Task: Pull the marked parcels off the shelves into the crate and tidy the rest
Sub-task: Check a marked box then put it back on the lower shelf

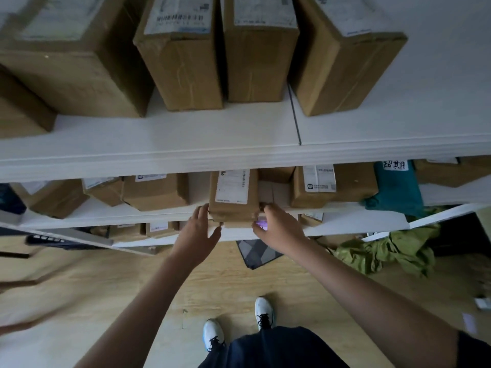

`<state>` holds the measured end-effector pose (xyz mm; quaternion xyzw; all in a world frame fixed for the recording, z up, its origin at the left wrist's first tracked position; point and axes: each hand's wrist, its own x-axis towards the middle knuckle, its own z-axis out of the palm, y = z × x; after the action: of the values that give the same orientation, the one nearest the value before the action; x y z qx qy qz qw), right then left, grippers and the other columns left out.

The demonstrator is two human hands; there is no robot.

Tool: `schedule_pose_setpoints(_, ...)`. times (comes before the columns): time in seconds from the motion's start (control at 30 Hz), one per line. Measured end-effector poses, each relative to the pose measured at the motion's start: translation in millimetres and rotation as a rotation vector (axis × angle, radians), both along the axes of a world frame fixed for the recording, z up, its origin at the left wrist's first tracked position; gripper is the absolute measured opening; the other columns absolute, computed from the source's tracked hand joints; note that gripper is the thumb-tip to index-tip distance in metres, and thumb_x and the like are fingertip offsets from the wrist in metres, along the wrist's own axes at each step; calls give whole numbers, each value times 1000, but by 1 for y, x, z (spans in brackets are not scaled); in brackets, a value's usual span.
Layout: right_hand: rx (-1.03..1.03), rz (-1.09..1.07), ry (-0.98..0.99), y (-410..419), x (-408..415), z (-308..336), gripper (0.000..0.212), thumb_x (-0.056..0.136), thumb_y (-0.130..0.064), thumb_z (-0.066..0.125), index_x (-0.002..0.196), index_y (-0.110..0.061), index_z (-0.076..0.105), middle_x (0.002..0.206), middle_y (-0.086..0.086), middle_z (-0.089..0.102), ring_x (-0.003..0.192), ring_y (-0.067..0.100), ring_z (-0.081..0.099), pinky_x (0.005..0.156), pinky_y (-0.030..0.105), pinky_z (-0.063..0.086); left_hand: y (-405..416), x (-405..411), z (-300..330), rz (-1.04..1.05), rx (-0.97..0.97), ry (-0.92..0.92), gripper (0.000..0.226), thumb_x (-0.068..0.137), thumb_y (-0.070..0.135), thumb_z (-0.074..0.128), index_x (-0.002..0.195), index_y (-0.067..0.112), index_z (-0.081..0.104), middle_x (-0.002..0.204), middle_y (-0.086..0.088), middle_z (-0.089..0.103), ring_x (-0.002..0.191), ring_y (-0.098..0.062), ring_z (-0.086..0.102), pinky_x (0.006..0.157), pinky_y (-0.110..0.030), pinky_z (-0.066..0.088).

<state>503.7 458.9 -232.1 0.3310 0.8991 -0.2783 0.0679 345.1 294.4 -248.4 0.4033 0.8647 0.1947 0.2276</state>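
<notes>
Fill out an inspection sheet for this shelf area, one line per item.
Surface: white shelves, several tiers.
Job's things: cardboard box on the middle tier, front end past the edge; more boxes above and beside.
Clutter: teal bag with a handwritten tag; green cloth on the floor.
Grippers: left hand and right hand flank the box's front corners, fingers touching it; firm grip cannot be told.
Cables: nothing seen.
Surroundings: wood floor, grey mat under the shelf, white shoes.
</notes>
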Motion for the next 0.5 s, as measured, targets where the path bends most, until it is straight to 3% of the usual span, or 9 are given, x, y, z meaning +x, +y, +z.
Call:
schedule_pose_setpoints(0.1, -39, -67, -10, -7, 12, -4, 36, 94, -45, 65, 110, -19, 46, 99, -4, 47, 80, 19, 53, 53, 24, 30, -11, 10, -4, -18, -6, -8, 66, 95, 34, 63, 148, 13, 30, 144, -6, 43, 119, -23, 55, 98, -38, 50)
schedule_pose_setpoints(0.17, -28, -60, -10, -5, 9, -5, 56, 91, -46, 68, 132, -15, 44, 115, 0, 53, 84, 18, 55, 59, 27, 36, -8, 4, -6, -46, -47, 16, 70, 94, 36, 64, 150, 14, 29, 148, -5, 40, 122, -24, 54, 100, -38, 50)
schedule_pose_setpoints(0.23, 18, -33, 4, 0, 2, -5, 82, 89, -46, 71, 152, -13, 29, 134, 4, 49, 95, 21, 61, 66, 29, 40, -1, -9, -6, -81, -79, 50, 77, 91, 39, 67, 152, 13, 27, 150, -6, 36, 128, -26, 50, 104, -39, 48)
schedule_pose_setpoints(0.37, 208, 75, -23, 18, -15, -4, 94, 87, -48, 71, 154, -9, 19, 145, 12, 43, 111, 29, 60, 73, 35, 49, 18, -38, -2, -175, -87, 145, 85, 82, 49, 74, 148, 15, 33, 147, -6, 41, 125, -29, 53, 97, -43, 52)
schedule_pose_setpoints(0.5, 281, 113, -63, 28, -23, -4, 99, 91, -46, 69, 158, -8, 7, 147, 13, 40, 94, 25, 61, 61, 32, 43, 30, -41, 1, -217, -117, 228, 87, 79, 56, 74, 145, 15, 34, 143, -5, 44, 125, -29, 52, 90, -43, 53)
